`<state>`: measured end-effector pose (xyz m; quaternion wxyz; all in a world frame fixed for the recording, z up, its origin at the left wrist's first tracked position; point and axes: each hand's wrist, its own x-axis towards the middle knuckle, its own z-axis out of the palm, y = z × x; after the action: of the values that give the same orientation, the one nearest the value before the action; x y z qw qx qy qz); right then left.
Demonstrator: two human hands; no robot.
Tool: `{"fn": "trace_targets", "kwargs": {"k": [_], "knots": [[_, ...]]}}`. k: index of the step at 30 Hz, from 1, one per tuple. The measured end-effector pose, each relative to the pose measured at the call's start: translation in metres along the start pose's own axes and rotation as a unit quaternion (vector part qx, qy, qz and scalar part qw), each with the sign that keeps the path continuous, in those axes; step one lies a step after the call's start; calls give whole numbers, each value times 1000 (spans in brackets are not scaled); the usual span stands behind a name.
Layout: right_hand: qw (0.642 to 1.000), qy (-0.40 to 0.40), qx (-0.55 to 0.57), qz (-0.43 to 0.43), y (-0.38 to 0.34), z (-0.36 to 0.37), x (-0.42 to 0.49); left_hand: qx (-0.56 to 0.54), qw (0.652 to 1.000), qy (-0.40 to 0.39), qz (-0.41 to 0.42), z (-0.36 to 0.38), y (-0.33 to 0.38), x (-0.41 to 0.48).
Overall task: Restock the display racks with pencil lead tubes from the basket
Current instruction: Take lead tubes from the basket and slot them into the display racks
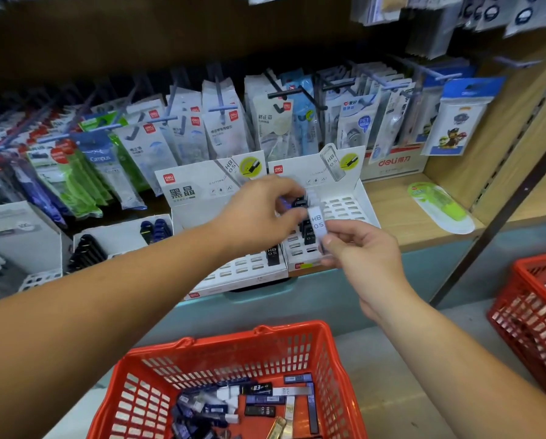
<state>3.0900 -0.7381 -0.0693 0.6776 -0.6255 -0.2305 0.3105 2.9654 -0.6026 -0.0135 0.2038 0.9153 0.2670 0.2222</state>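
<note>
"HB 0.5" runs down a pale translucent lead tube (317, 223), red "deli" logo and "黑晶" mark a white cardboard display rack (186, 188), "Campus" shows on a blue-topped hanging packet (100, 158), red "deli" fronts a white carton (392, 163)

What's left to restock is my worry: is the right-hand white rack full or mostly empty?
Mostly empty: the right-hand white rack shows many open slots, and only a few dark tubes stand near its left side.

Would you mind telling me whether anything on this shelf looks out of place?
Yes: a green and white packet lies loose and flat on the wooden shelf, right of the white lead rack, while the other packets hang on pegs.
</note>
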Motion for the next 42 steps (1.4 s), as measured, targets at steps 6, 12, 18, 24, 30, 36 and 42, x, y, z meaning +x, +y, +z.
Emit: {"fn": "trace_targets", "kwargs": {"k": [6,12,18,24,30,36,42], "knots": [[989,36,-114,-93,6,-12,12,-149,986,0,-72,22,19,26],[864,57,-488,-114,31,-30,23,-86,991,44,-97,37,12,56],[844,34,-524,-112,50,-39,28,-15,997,-5,-82,54,10,67],[869,33,-483,-105,55,-42,28,32,998,-30,-54,47,7,68],[879,49,-464,-96,58,-39,30,46,997,-42,-54,48,1,63],[872,45,-480,-86,51,-34,31,105,990,-88,-42,51,13,64],[830,47,-543,-121,21,-35,18,51,995,73,50,25,23,12]]}}
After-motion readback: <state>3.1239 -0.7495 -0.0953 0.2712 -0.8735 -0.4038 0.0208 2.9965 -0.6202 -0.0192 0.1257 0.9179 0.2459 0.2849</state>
